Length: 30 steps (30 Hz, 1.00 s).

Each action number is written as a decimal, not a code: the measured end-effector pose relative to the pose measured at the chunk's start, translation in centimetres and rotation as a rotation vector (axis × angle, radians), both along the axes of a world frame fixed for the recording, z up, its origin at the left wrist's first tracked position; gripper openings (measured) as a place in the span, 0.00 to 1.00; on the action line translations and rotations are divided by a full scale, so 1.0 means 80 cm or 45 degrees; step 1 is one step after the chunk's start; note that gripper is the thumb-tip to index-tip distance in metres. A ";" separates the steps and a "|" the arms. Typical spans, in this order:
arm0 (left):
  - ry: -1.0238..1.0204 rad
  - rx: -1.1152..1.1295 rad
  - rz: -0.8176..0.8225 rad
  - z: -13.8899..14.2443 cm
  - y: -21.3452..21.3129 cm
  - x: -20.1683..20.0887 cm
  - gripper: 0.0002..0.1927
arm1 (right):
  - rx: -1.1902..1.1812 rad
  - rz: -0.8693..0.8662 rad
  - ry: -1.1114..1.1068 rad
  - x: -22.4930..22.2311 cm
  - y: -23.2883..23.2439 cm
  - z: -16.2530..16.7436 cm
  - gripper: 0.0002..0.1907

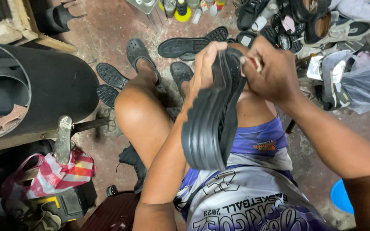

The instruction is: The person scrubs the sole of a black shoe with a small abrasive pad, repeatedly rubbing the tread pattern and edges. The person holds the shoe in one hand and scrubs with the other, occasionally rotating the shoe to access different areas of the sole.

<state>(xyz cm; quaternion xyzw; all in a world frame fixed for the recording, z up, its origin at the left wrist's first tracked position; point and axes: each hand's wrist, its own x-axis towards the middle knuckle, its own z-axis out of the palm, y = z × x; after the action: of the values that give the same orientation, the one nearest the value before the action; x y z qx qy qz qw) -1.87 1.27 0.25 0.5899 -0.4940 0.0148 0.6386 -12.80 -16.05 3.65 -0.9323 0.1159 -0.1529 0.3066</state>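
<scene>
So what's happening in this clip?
A seated person holds a black shoe sole up over their lap with both hands. The left hand grips its upper edge, while the right hand pinches the top end, fingers curled over it. More soles and shoes lie on the floor ahead, and an iron shoe last stands at the left.

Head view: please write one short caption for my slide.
Both hands, left hand and right hand, hold a black shoe sole above the knees, shoes piled beyond.
</scene>
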 end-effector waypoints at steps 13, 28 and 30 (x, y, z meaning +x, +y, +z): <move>-0.375 -0.050 0.020 -0.024 0.000 -0.015 0.62 | 0.251 -0.044 0.018 -0.018 0.003 0.009 0.10; -0.360 0.007 0.089 -0.038 -0.003 -0.016 0.51 | 0.470 -0.128 0.316 -0.033 0.027 0.030 0.06; -0.427 0.045 0.103 -0.040 0.000 -0.017 0.49 | 0.538 -0.111 0.420 -0.038 0.030 0.033 0.06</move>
<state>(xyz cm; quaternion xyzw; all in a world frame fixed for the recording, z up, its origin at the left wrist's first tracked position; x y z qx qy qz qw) -3.23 1.28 -2.93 0.6096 -0.5697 0.1302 0.5356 -15.80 -13.67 6.25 -0.8540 0.2335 0.0155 0.4647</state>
